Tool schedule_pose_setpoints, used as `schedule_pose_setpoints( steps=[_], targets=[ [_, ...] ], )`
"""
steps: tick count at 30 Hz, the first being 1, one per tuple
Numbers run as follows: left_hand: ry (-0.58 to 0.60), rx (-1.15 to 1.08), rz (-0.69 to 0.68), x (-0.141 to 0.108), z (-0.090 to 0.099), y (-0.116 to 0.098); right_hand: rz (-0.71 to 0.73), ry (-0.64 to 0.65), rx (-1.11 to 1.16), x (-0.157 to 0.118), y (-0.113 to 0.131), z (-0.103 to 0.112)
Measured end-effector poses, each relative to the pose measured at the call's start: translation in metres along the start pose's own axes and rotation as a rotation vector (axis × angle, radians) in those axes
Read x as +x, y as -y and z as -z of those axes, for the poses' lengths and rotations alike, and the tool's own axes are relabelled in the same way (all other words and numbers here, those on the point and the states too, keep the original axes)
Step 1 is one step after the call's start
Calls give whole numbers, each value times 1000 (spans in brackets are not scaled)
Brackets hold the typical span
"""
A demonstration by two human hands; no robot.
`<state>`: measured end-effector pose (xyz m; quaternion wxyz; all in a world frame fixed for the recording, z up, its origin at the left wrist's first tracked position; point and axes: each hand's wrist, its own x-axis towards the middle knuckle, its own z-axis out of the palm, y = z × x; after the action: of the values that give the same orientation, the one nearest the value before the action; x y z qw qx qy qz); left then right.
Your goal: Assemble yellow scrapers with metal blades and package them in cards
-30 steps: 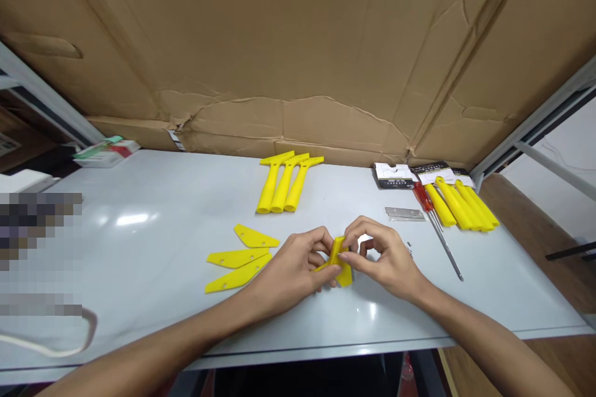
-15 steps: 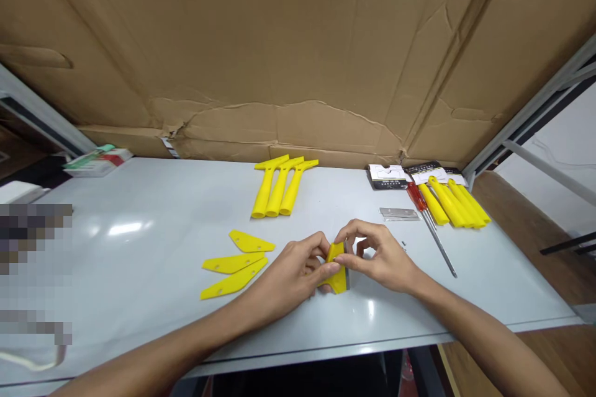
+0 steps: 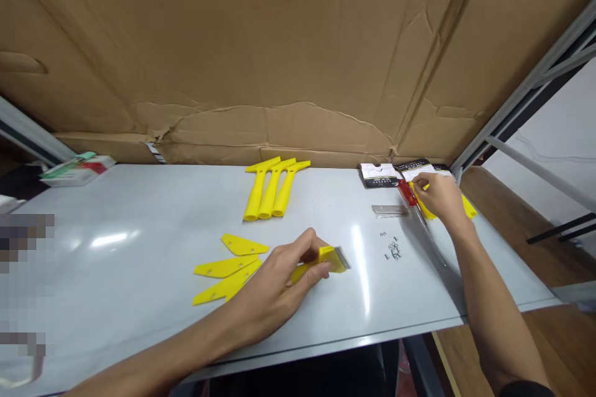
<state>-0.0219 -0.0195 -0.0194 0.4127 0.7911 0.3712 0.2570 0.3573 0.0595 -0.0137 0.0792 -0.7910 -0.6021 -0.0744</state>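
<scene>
In the head view, the left hand [image 3: 284, 279] grips a yellow scraper [image 3: 332, 258] above the near part of the table [image 3: 153, 267], its metal edge facing right, beside loose yellow plates [image 3: 226, 267]. The right hand [image 3: 440, 195], fingers curled, is at the red-handled screwdrivers [image 3: 408, 192], though whether it grasps one cannot be told; small screws [image 3: 395, 250] and metal blades [image 3: 390, 209] lie between the hands

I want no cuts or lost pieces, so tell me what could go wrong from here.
The metal blade juts from the yellow tool near the left hand's thumb; a slip might nick it.

The small metal parts lie loose on the table; the right hand or the screwdriver shaft could scatter them.
</scene>
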Motion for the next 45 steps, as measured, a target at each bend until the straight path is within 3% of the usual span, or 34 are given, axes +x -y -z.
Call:
schedule_pose_setpoints(
  steps=[3, 7, 9, 15, 20, 22, 25, 27, 29, 35, 45],
  targets=[
    [-114, 145, -249, 3, 0, 8, 14, 66, -70, -1, 9, -12],
    [-304, 441, -768, 14, -1, 24, 20, 100, -142, -1, 19, -27],
    [-331, 538, -885, 19, -3, 31, 22, 101, -166, 0, 21, -33],
    [-326, 754, -913, 26, -8, 40, 102, 103, -168, 1, 24, -35],
    [-264, 880, -941, 29, -13, 54, 146, -6, -65, 2, 10, -12],
    [-216, 908, -947, 30, -15, 61, 126, -139, 203, 3, 2, -2],
    [-171, 927, -952, 32, -17, 67, 39, -299, 868, 4, 2, 4],
    [-166, 943, -955, 32, -17, 69, -20, -313, 1235, 1, 14, 1],
    [-172, 967, -967, 33, -16, 69, -43, -284, 1431, -6, 32, -4],
    [-163, 983, -998, 34, -16, 67, 126, -312, 1516, -33, 75, -12],
    [-166, 977, -989, 34, -17, 67, 175, -249, 1539, -43, 89, -16]
  ],
)
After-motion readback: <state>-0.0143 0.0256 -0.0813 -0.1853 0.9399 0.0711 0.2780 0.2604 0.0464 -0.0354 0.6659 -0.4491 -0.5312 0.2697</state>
